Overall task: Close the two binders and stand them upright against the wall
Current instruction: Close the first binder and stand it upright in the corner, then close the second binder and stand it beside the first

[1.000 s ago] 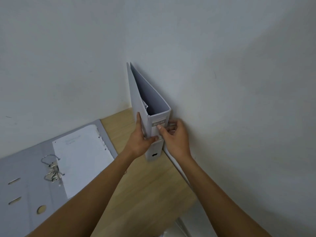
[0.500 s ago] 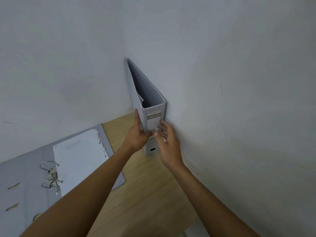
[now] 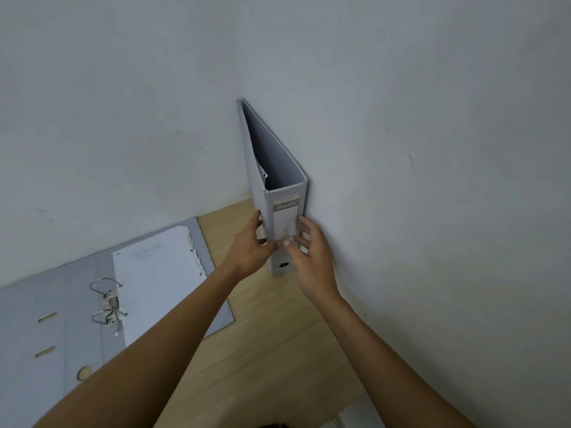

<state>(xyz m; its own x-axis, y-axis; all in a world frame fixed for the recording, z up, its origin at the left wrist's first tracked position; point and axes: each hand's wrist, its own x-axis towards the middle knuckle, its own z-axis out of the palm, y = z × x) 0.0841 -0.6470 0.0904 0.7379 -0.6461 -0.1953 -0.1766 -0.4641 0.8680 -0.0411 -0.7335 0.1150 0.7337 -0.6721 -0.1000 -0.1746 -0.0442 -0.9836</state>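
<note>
A closed grey binder [image 3: 285,199] stands upright on the wooden table, in the corner, its far cover flat against the right wall [image 3: 432,180]. My left hand [image 3: 251,245] grips its left cover and spine edge. My right hand [image 3: 310,257] rests on the spine's right edge, fingers spread and touching it. A second grey binder [image 3: 55,307] lies open and flat at the left, its metal rings [image 3: 108,304] up and a punched white sheet [image 3: 160,279] on its right half.
The wooden table [image 3: 262,350] meets a pale wall at the back and another on the right. Its front edge shows at the bottom, with something pale below it. Bare wood lies between the two binders.
The upright binder has been pushed back and flush against the right wall. My right hand has loosened from a grip on the spine to spread fingers. The view shifted a little.
</note>
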